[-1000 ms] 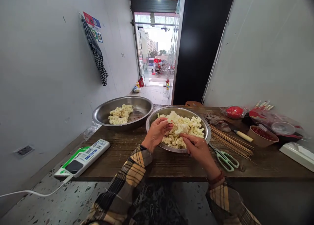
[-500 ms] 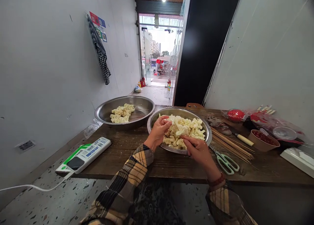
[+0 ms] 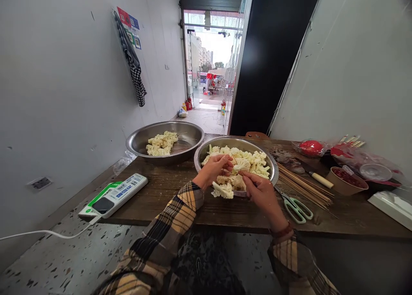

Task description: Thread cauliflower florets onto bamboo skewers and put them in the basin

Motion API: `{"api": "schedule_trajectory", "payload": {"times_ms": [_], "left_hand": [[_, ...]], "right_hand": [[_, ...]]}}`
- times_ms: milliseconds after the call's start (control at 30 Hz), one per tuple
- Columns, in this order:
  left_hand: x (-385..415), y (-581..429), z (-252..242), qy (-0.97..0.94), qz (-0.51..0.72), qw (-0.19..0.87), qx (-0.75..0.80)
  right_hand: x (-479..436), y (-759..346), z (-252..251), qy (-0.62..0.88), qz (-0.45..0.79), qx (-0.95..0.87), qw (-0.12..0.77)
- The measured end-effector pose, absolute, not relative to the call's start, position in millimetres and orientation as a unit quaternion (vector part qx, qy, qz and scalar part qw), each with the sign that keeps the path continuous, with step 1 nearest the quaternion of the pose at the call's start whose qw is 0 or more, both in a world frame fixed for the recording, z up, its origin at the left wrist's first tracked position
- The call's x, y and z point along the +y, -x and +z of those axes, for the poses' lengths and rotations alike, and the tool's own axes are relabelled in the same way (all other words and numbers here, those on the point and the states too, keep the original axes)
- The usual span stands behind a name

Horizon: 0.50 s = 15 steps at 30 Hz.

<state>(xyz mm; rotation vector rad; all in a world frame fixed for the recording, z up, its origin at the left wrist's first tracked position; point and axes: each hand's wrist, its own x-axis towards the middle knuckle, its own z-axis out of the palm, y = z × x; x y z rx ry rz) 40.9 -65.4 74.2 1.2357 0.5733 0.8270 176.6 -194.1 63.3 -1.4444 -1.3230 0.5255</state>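
Note:
My right hand (image 3: 259, 190) pinches a thin wooden skewer that runs into a cauliflower floret (image 3: 241, 164). The skewer's tip (image 3: 234, 158) sticks out past the floret, close to the fingers of my left hand (image 3: 217, 168). Those fingers are curled and pressed together, and what is between them is hidden. Just under my left hand, another cauliflower piece (image 3: 223, 190) overlaps the near rim; whether it is held, resting or falling I cannot tell. Both hands are over a steel basin (image 3: 197, 155) full of cauliflower florets (image 3: 257, 159).
Further left stands a second steel basin (image 3: 131, 147) with some skewered cauliflower (image 3: 162, 143). Right of the near basin lie scissors (image 3: 298, 210), a bundle of skewers (image 3: 304, 185), a knife (image 3: 322, 180) and a paper bowl (image 3: 347, 179). A charging device (image 3: 120, 196) sits at the table's left.
My left hand has moved slightly right and turned, closer to the skewer tip. A cauliflower piece now shows below it at the near rim. The camera view has shifted a little.

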Motion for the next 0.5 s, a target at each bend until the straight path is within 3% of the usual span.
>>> {"api": "schedule_trajectory", "payload": {"times_ms": [300,400,500], "left_hand": [[-70,-48,76,-0.63,0.453,0.562,0.288],[-89,-35,77,-0.633,0.541,0.465,0.301],[-133,-10,73,-0.708,0.521,0.359,0.315]], "right_hand": [[-196,-177,63,0.618,0.177,-0.543,0.541],[-199,-182,62,0.622,0.182,-0.536,0.54],[-200,-185,61,0.611,0.169,-0.542,0.552]]}}
